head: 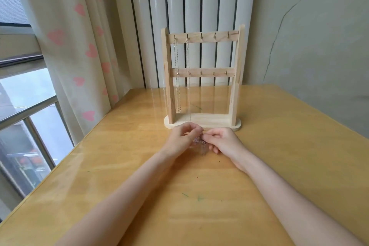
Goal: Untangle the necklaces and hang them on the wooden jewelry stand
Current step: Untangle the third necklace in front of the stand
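Note:
A wooden jewelry stand with two hook rails stands upright at the back of the table. Two thin silver necklaces hang from the two leftmost top hooks, reaching down to the base. Just in front of the base, my left hand and my right hand meet, both pinching a small tangled necklace with pinkish beads; a short loop of chain dangles below the fingers.
The yellow wooden table has a glossy top with a few small green marks. A curtain with pink hearts and a window lie to the left, a white radiator behind the stand.

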The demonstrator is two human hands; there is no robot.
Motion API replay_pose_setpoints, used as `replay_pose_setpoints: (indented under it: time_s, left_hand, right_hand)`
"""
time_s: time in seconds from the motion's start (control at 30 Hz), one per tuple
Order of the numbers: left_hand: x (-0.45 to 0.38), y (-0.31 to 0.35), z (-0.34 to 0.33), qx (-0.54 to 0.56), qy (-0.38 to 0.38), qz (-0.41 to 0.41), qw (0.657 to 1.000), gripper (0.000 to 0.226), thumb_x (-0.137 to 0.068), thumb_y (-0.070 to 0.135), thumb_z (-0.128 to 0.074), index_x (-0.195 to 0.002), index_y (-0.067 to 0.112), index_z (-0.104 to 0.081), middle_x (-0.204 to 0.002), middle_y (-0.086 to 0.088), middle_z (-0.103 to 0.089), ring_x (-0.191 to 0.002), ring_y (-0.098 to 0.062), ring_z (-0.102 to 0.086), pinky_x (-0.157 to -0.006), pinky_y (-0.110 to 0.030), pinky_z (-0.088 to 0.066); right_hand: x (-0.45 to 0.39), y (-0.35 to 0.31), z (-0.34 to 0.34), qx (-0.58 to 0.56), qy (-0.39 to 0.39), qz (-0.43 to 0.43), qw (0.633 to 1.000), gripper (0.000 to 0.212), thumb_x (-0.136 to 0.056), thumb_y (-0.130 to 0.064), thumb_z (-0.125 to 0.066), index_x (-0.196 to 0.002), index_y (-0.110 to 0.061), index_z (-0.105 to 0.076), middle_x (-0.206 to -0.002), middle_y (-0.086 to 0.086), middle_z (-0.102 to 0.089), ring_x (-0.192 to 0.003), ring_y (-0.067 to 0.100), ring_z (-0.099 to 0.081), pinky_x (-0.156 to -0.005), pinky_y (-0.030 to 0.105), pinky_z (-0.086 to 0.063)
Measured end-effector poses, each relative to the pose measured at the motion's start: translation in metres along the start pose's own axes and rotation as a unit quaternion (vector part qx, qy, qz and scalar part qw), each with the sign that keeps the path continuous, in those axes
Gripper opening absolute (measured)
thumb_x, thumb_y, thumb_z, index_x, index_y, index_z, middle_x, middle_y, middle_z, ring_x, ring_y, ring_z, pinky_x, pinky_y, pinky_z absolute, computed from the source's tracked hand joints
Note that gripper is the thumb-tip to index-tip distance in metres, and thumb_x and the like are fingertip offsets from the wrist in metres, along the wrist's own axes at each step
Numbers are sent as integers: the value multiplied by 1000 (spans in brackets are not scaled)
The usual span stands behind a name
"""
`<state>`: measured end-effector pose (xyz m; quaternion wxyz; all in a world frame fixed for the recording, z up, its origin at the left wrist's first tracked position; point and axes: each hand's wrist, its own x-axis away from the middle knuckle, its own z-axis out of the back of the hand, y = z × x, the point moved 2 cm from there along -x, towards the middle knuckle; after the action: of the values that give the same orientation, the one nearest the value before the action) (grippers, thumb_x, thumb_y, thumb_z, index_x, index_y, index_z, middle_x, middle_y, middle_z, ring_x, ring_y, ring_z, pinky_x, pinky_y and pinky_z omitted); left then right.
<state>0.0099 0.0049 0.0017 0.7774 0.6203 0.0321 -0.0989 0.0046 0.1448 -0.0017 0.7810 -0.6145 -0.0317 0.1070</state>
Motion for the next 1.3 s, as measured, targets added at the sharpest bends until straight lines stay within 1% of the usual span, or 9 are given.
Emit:
replay_pose_setpoints:
  time_s: [0.2, 0.33, 0.47, 0.6, 0.77, 0.87, 1.0, 1.13, 1.3]
  left_hand:
    - [-4, -7, -6, 64, -27, -7, 998, 6, -88, 16, -63, -90, 12, -65, -90, -6, -64, -81, -15, -59, -83, -31, -49]
    - [-4, -10, -6, 83, -14, -14, 996, 6, -85, 6, -64, -88, 12, -64, -77, 0, -61, -62, -6, -56, -66, -17, -47]
    - [-3, -11, -8, 79, 7, -11, 997, 9, -88, 8, -60, -84, 15, -62, -76, 0, -60, -65, -7, -55, -68, -20, -47]
    - [0, -11, -7, 83, 30, -16, 996, 17, -91, 6, -56, -77, 16, -59, -65, 8, -59, -54, 2, -51, -63, -17, -44]
    - [4, -10, -10, 69, 30, -18, 997, 20, -93, 5, -52, -74, 12, -56, -51, 12, -57, -45, 1, -49, -55, -15, -43]
    - [3, -10, -9, 56, 31, -16, 998, 26, -94, 8, -50, -70, 13, -56, -49, 13, -54, -45, 1, -48, -53, -15, -44]
    - [3, -9, -12, 35, 13, -23, 999, 26, -94, 4, -50, -70, 14, -54, -59, 7, -56, -44, 3, -50, -51, -11, -43]
    - [3, -10, -11, 9, 15, -64, 998, 23, -85, -6, -57, -83, 16, -52, -74, 3, -55, -54, 3, -52, -61, -17, -45]
    - [5, -7, -8, 10, 9, -85, 996, 15, -85, -6, -58, -88, 9, -60, -74, 2, -59, -57, 6, -54, -60, -9, -45]
  right_hand:
    - [-4, 4, 5, -68, 16, 8, 998, 22, -91, -14, -56, -70, -10, -61, -59, 2, -54, -50, 12, -41, -50, 20, -33]
    - [-7, 7, 6, -131, 22, 9, 991, 18, -91, -16, -57, -80, -3, -64, -60, 3, -55, -55, 11, -46, -51, 20, -36]
    - [-5, 6, 6, -136, -1, 8, 991, 17, -92, -14, -54, -86, -2, -64, -62, 1, -57, -56, 10, -47, -52, 19, -37]
    - [-2, 5, 6, -160, 5, 6, 987, 22, -95, -14, -49, -81, -6, -63, -65, 4, -58, -54, 10, -47, -47, 17, -36]
    - [1, 5, 6, -114, -9, 19, 993, 15, -88, -12, -61, -91, 1, -67, -68, 0, -58, -55, 7, -46, -49, 18, -35]
    - [-1, 5, 5, -118, -5, 11, 993, 8, -86, -7, -61, -84, -1, -67, -65, 0, -56, -56, 8, -45, -48, 18, -34]
    - [-4, 4, 4, -147, 7, -6, 989, 16, -89, -6, -55, -75, -5, -62, -63, 3, -51, -55, 11, -44, -46, 18, -33]
    - [-1, 2, 2, -127, 0, 1, 992, 22, -92, -9, -51, -73, -4, -61, -61, 4, -52, -53, 12, -44, -45, 20, -32]
    - [1, 3, 1, -123, 9, 10, 992, 22, -94, -9, -50, -74, -5, -61, -65, 5, -53, -55, 11, -46, -46, 18, -34]
